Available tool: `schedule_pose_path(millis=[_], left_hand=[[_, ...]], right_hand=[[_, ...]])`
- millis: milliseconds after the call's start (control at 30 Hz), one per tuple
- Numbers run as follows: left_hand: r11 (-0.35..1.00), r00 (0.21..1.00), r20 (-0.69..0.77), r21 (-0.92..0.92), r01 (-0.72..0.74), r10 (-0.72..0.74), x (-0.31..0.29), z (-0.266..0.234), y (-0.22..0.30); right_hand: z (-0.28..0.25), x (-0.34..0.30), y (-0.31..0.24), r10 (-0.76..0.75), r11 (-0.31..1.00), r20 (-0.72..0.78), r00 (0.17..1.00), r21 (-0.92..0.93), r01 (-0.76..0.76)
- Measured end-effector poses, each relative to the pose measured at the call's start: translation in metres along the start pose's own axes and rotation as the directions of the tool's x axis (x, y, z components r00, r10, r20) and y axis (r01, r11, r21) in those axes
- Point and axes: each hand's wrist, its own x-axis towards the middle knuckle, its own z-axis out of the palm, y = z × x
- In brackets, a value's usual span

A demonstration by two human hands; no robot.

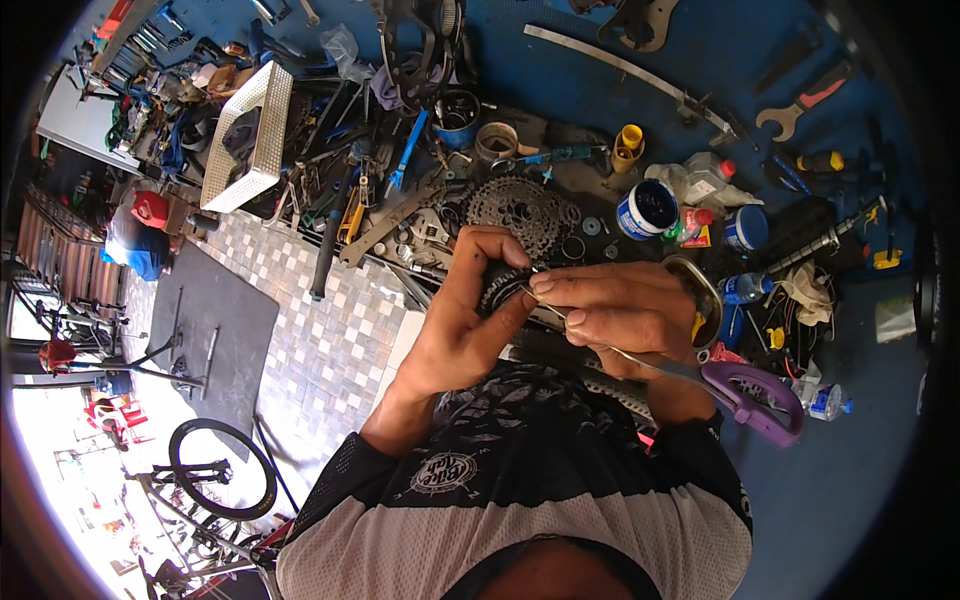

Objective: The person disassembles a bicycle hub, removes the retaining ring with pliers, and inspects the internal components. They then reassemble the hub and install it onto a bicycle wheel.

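My left hand [455,325] is closed around a small dark ring-shaped part [500,287] with a toothed or ridged edge, pinched between thumb and fingers. Purple-handled scissors [765,405] are in my right hand [635,305], handle pointing away to the right. Their metal blade runs under the fingers toward the dark part. Both hands' fingertips meet at that part, so the exact contact is hidden. Just beyond the hands, a bicycle cassette [520,212] lies on the cluttered bench.
An opened tub of dark grease [648,210], a yellow cup [627,150] and a water bottle [745,289] stand right of the cassette. Leftward lie an adjustable wrench [432,232], other tools and a cream basket [250,140]. A bicycle wheel [222,468] is at lower left.
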Motion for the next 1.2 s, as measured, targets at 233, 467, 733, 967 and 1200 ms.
schedule_pose_path(millis=[233, 467, 733, 967, 1200], left_hand=[[0.996, 0.999, 0.014, 0.074, -0.043, 0.043, 0.003, 0.002, 0.008], [0.987, 0.994, 0.048, 0.122, -0.106, 0.101, 0.005, 0.001, 0.009], [0.994, 0.996, 0.048, 0.078, -0.073, 0.07, 0.004, 0.0, 0.007], [1.0, 1.0, 0.025, -0.011, 0.019, -0.019, 0.003, 0.001, 0.006], [0.989, 0.994, 0.018, -0.093, 0.112, -0.111, 0.002, 0.002, 0.009]], right_hand=[[-0.002, -0.009, 0.002, 0.206, 0.959, -0.059, 0.977, 0.21, -0.189], [-0.003, 0.003, -0.004, 0.538, 0.775, -0.066, 0.84, 0.432, -0.462], [-0.006, 0.004, -0.003, 0.626, 0.693, 0.009, 0.78, 0.452, -0.562], [-0.005, 0.002, -0.005, 0.495, 0.846, -0.004, 0.869, 0.231, -0.481], [-0.003, 0.001, -0.006, 0.387, 0.911, -0.052, 0.921, 0.178, -0.372]])
